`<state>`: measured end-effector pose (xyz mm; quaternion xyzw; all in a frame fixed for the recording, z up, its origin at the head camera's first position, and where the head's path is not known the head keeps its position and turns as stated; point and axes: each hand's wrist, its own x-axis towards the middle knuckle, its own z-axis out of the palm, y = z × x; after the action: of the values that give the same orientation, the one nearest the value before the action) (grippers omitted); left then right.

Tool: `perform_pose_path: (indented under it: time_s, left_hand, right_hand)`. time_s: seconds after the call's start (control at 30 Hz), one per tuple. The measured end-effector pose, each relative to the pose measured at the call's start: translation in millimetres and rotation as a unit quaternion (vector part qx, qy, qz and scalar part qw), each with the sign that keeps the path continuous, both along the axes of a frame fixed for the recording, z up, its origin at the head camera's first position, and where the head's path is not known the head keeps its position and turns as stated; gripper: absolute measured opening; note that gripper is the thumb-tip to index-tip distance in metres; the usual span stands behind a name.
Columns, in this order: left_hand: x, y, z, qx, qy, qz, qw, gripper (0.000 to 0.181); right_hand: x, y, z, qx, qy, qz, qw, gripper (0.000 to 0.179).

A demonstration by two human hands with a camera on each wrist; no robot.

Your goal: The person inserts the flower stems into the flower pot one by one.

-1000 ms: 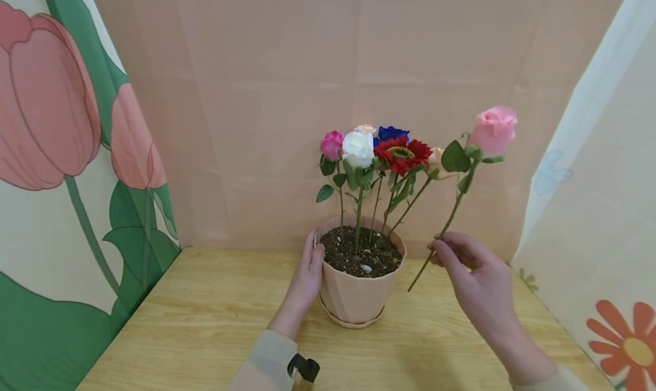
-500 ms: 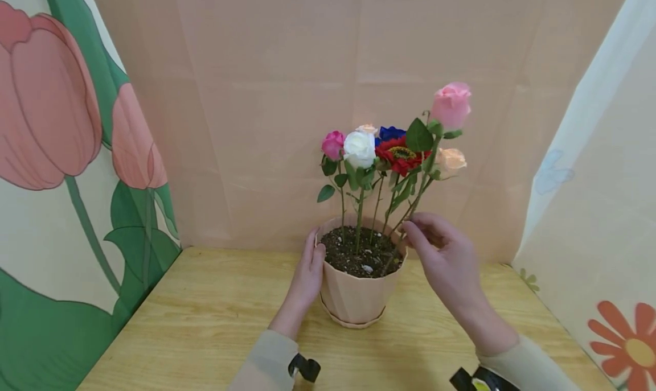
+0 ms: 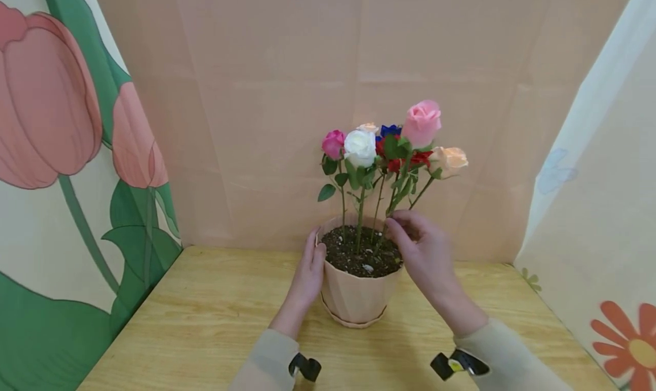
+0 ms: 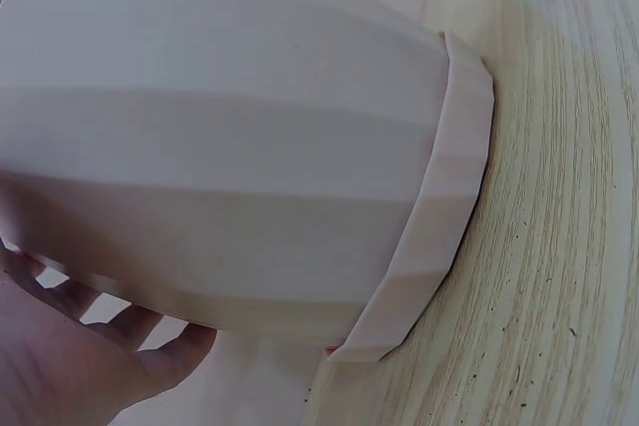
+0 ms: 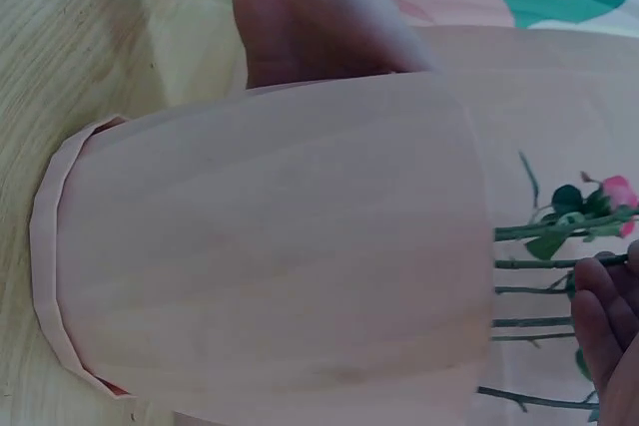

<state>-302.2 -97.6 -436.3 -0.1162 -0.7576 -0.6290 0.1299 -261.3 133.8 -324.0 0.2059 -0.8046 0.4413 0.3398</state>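
In the head view, a light-pink rose point(image 3: 422, 123) stands over the pot, its stem pinched between the thumb and fingers of my right hand point(image 3: 427, 254). The lower stem runs down to the dark soil point(image 3: 353, 260) on the pot's right side. My left hand point(image 3: 306, 271) rests against the left wall of the peach flower pot point(image 3: 359, 294), fingers fairly straight along it. In the left wrist view, fingers point(image 4: 130, 326) lie along the pot's side. Stems point(image 5: 534, 264) rise past the rim beside my right fingers in the right wrist view.
Other flowers stand in the soil: a white rose point(image 3: 360, 148), a magenta rose point(image 3: 333, 144), a peach rose point(image 3: 449, 161) and a partly covered red flower point(image 3: 394, 164). The pot sits in a saucer point(image 3: 353, 324) on a wooden table point(image 3: 220, 305), before a pinkish backdrop point(image 3: 266, 123).
My right hand has carried the light-pink rose leftward from beside the pot to over its soil, lowering the stem among the other flowers. My left hand has stayed at the pot.
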Motion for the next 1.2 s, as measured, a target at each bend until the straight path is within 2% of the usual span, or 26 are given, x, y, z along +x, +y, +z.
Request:
perform_pose_path:
  time_s: [0.13, 0.4, 0.63, 0.87, 1.2]
  left_hand:
    - [0.1, 0.7, 1.1, -0.001, -0.002, 0.002, 1.0, 0.058]
    - [0.9, 1.3, 2.7, -0.003, -0.006, 0.005, 1.0, 0.058]
    - [2.0, 1.1, 2.2, -0.006, -0.008, 0.003, 0.9999, 0.058]
    - [2.2, 1.1, 0.5, -0.01, -0.005, 0.011, 0.9999, 0.057]
    - [3.0, 0.8, 1.0, -0.01, 0.002, 0.012, 0.9999, 0.057]
  right_hand:
    - [-4.5, -1, -4.6, 0.019, 0.003, -0.012, 0.9998, 0.008]
    - [-8.7, -3, -10.5, 0.028, 0.005, -0.009, 0.9995, 0.007]
    - [-12.3, -6, -17.8, 0.022, -0.016, -0.011, 0.9996, 0.011]
    - [-17.0, -10, -26.2, 0.022, 0.01, -0.007, 0.9997, 0.01]
    - [-22.4, -15, -35.7, 0.055, 0.047, -0.037, 0.9967, 0.008]
